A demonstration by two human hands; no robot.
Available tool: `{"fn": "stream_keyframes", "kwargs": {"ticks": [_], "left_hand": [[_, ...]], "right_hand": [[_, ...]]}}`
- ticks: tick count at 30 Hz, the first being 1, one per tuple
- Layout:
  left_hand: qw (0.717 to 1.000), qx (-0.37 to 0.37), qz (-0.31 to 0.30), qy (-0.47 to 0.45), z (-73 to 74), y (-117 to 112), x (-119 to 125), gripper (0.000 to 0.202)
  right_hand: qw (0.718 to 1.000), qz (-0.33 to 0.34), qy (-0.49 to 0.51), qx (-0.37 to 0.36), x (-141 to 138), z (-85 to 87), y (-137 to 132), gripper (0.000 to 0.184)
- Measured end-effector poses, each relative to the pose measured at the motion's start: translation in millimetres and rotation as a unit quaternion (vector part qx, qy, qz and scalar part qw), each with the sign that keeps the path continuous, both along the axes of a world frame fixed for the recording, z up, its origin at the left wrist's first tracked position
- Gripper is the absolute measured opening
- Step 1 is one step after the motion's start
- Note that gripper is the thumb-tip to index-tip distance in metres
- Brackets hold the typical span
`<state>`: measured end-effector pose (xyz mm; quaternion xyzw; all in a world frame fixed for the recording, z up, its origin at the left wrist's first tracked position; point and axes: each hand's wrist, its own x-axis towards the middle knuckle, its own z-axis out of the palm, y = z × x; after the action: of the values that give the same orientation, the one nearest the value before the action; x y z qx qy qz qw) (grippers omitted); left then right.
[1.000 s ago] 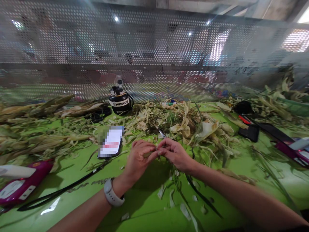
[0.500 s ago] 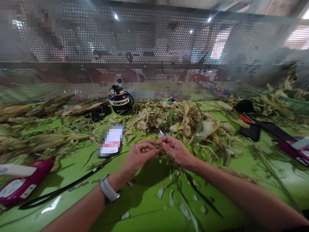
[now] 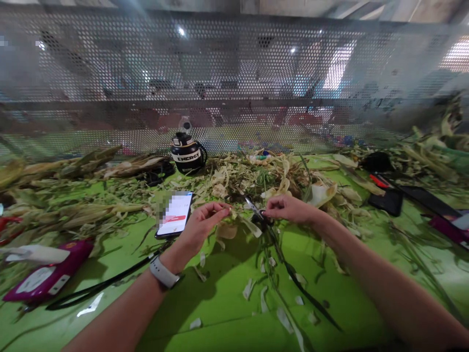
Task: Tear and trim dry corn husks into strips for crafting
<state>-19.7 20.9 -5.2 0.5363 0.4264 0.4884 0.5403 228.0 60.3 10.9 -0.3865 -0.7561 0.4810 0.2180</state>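
My left hand (image 3: 205,220), with a pale watch strap on the wrist, pinches a small pale green piece of plant (image 3: 234,214) between thumb and fingertips. Just right of it, scissors (image 3: 251,203) lie on the table with blades pointing away toward the leaf heap and a dark handle toward me. My right hand (image 3: 287,209) has its thumb and fingers closed at that handle; the grip is partly hidden. Pale strips of leaf (image 3: 252,227) lie below and between the hands. Long green stalks and a dark leaf (image 3: 311,299) stretch toward the front edge.
A heap of dried husks and leaf scraps (image 3: 238,178) spreads behind my hands. A phone (image 3: 176,215) lies left, near a magenta device (image 3: 51,271). A black jug (image 3: 186,154) stands behind, before a perforated metal screen (image 3: 227,93). A black wallet-like object (image 3: 386,201) lies right.
My hands were together at the plant piece; now they are apart. The right hand has moved right to the scissors' handle, while the left keeps the piece and is slightly further left.
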Motion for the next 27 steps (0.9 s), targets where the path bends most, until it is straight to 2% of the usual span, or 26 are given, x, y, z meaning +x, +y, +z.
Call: {"fn": "stream_keyframes", "kwargs": {"ticks": [2,4,6,8,11,13,16,22,27], "left_hand": [[0.999,0.001,-0.028,-0.028,-0.7,-1.2,-0.9,0.019],[0.995,0.0,-0.094,-0.037,-0.5,-4.7,-1.0,0.017],[0.985,0.0,-0.171,-0.035,0.3,-9.2,-0.5,0.015],[0.972,0.005,-0.235,-0.025,1.5,-13.6,0.3,0.014],[0.957,-0.002,-0.289,-0.003,3.2,-18.4,1.8,0.014],[0.959,-0.008,-0.282,0.0,3.6,-20.1,3.0,0.016],[0.966,-0.01,-0.257,0.015,3.1,-20.5,4.5,0.02],[0.965,-0.021,-0.257,0.04,3.7,-19.5,5.7,0.023],[0.97,-0.023,-0.238,0.04,1.7,-18.7,5.8,0.023]], "right_hand": [[0.998,-0.034,0.043,-0.019,-2.1,-1.1,0.7,0.029],[0.987,-0.078,0.125,-0.058,-8.6,-4.0,-2.2,0.027],[0.958,-0.121,0.223,-0.132,-17.4,-8.2,-7.6,0.025],[0.916,-0.142,0.303,-0.222,-26.2,-11.9,-14.2,0.023],[0.862,-0.118,0.374,-0.322,-36.5,-13.4,-24.4,0.021],[0.849,-0.076,0.395,-0.342,-41.0,-11.8,-30.3,0.022],[0.862,-0.029,0.4,-0.309,-45.1,-8.7,-36.3,0.026],[0.908,0.006,0.339,-0.245,-45.1,-8.9,-37.4,0.028],[0.912,0.004,0.318,-0.26,-42.3,-7.4,-38.1,0.03]]}}
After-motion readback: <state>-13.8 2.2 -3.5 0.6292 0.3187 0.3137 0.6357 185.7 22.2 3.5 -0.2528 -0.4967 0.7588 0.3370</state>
